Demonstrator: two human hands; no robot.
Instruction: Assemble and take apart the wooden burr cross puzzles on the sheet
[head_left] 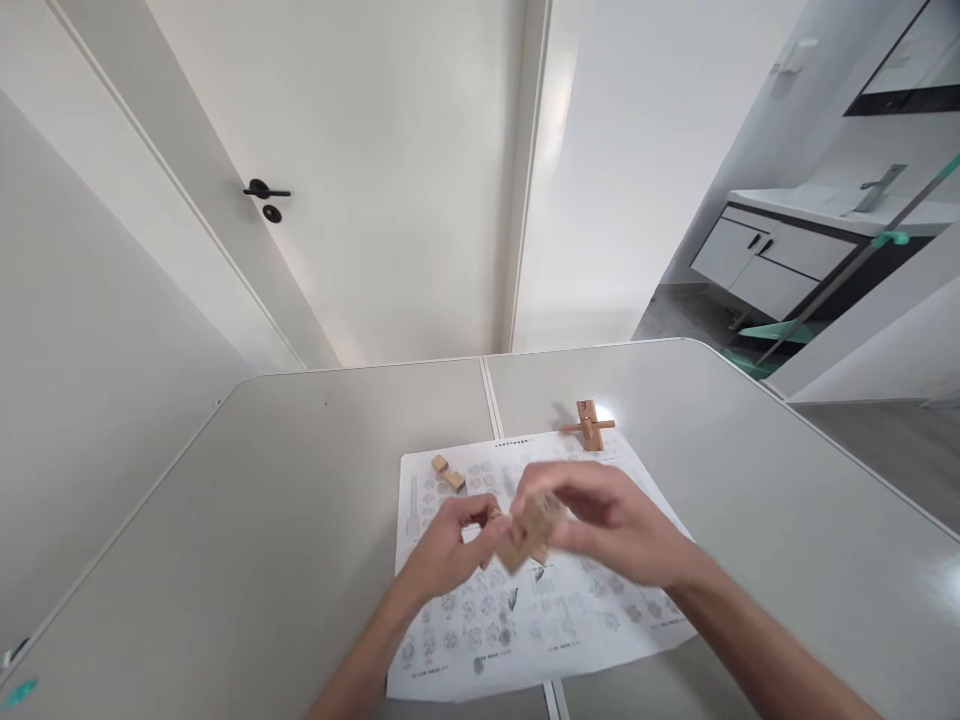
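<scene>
Both hands meet above a printed paper sheet, around light wooden puzzle blocks that are partly covered by fingers and blurred. My left hand pinches the left side of the blocks between thumb and fingers. On the other side, my right hand grips them with curled fingers and thumb. How the blocks fit together cannot be made out. A small notched wooden piece lies on the upper left of the sheet. Near the sheet's upper right edge stands a cross-shaped wooden assembly.
The white sheet carries rows of small printed diagrams and lies on a grey table with a seam down its middle. Beyond the table are a white door with a black handle and, to the right, a washbasin cabinet.
</scene>
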